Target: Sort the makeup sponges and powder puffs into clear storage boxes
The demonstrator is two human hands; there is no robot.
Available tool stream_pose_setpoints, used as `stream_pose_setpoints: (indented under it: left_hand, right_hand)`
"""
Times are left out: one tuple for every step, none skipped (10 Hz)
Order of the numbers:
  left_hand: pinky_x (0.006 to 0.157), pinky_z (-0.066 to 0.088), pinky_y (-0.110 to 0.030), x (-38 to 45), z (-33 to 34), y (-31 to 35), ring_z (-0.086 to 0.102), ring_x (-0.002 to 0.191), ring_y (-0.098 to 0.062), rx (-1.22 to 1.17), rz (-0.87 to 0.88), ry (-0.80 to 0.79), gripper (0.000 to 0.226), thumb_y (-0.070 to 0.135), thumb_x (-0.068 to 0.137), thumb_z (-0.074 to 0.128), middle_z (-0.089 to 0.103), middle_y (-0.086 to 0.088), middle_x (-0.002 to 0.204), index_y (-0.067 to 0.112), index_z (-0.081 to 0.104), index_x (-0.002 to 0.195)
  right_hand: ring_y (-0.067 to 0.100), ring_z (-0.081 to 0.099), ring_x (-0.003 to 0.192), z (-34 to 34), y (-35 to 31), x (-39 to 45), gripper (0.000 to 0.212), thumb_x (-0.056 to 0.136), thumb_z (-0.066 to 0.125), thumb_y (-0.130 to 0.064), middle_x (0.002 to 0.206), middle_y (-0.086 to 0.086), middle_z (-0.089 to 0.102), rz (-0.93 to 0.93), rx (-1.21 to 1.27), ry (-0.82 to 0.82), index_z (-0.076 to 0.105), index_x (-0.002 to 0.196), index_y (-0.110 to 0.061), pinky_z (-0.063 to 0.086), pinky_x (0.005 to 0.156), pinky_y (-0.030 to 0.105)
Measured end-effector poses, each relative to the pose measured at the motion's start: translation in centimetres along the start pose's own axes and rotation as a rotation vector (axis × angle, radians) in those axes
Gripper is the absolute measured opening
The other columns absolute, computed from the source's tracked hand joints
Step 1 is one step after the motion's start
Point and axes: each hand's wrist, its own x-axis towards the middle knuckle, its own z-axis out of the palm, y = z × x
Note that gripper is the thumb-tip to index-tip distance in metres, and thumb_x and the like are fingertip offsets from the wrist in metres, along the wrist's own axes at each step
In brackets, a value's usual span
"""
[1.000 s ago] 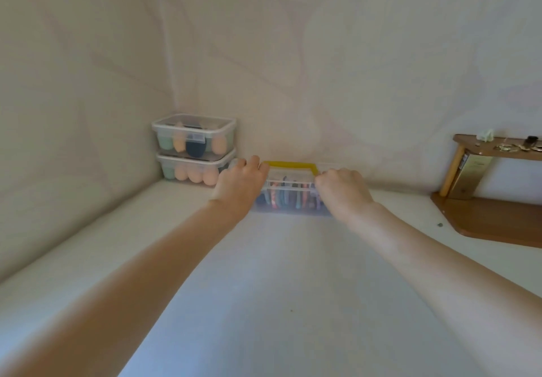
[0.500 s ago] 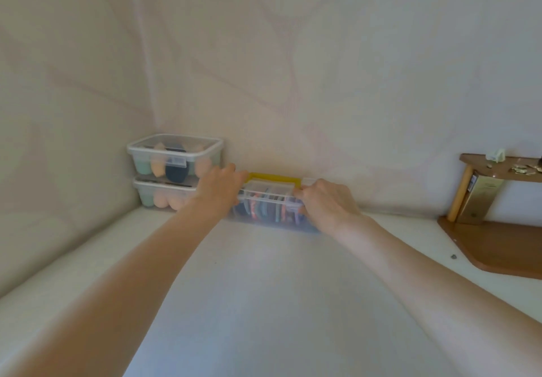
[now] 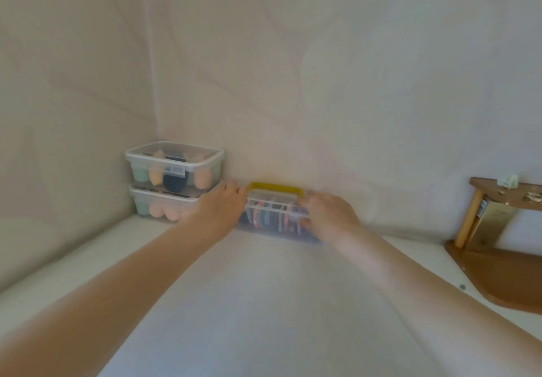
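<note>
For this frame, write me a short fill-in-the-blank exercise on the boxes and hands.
1. The handle on the box with a yellow handle is coloured ____.
2. In the corner, ____ lidded clear boxes sit stacked.
3. The left hand and right hand each grip one ____ of the handled box.
4. The wooden shelf lies to the person's ____.

Missing words: yellow; two; end; right

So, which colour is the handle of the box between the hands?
Yellow handle, clearest in the head view.
</note>
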Motion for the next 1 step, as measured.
stream_pose_setpoints:
  left_hand:
    - [0.093, 0.044, -0.031, -4.08, -2.87, -0.36, 0.05, 0.122, -0.02, -0.298, -0.022, -0.075, 0.048, 0.028, 0.09, 0.048, 0.052, 0.0, 0.132, 0.016, 0.035, 0.135]
  right_hand:
    - [0.023, 0.044, 0.132, -3.15, 0.86, -2.46, 0.035, 0.097, 0.047, -0.023, 0.146, 0.007, 0.044, -0.112, 0.264, 0.407, 0.058, 0.129, -0.015, 0.03, 0.106, 0.025]
